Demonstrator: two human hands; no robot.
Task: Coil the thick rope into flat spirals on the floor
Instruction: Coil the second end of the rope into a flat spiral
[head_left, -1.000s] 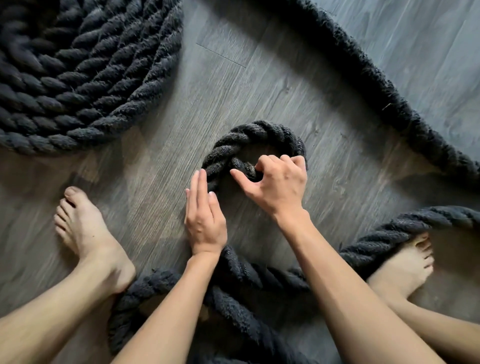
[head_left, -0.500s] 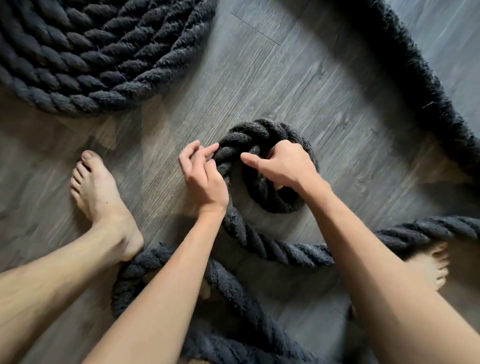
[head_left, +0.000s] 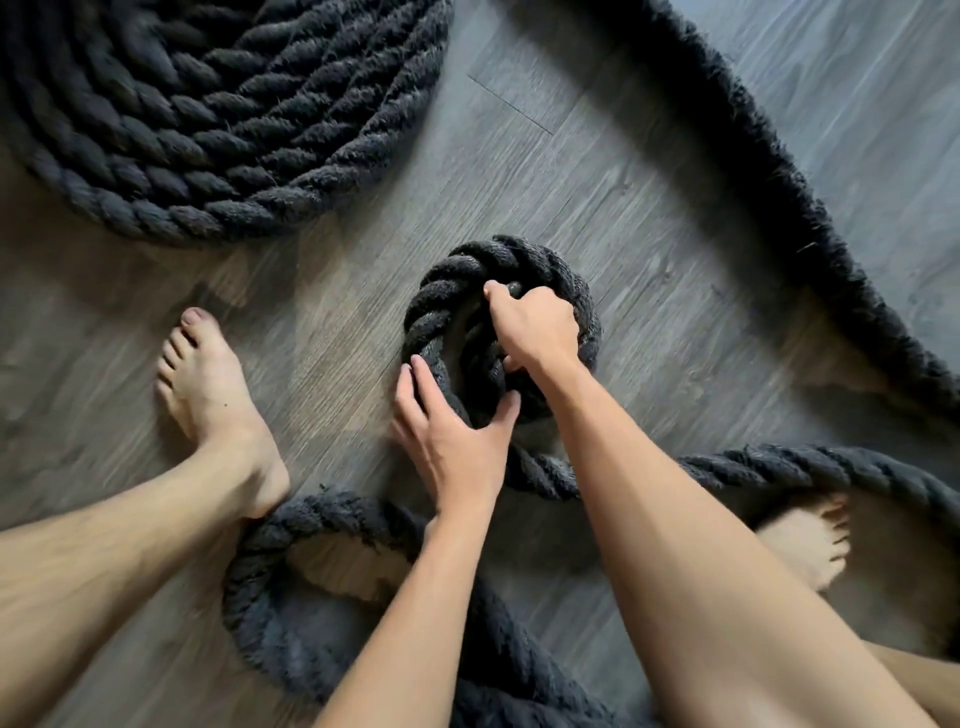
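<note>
Gripping the inner end of the thick rope (head_left: 753, 465) with curled fingers, the right hand (head_left: 535, 325) is sitting over the middle of a small spiral (head_left: 441, 291) on the floor (head_left: 649, 218). Just nearer than it, the left hand (head_left: 452, 431) is pressing straight, spread fingers against the spiral's outer turn. Loose rope is trailing away beneath both wrists. A finished spiral (head_left: 208, 130) is lying well beyond and left of the left hand, and a bare foot (head_left: 208, 384) is resting to that hand's left.
</note>
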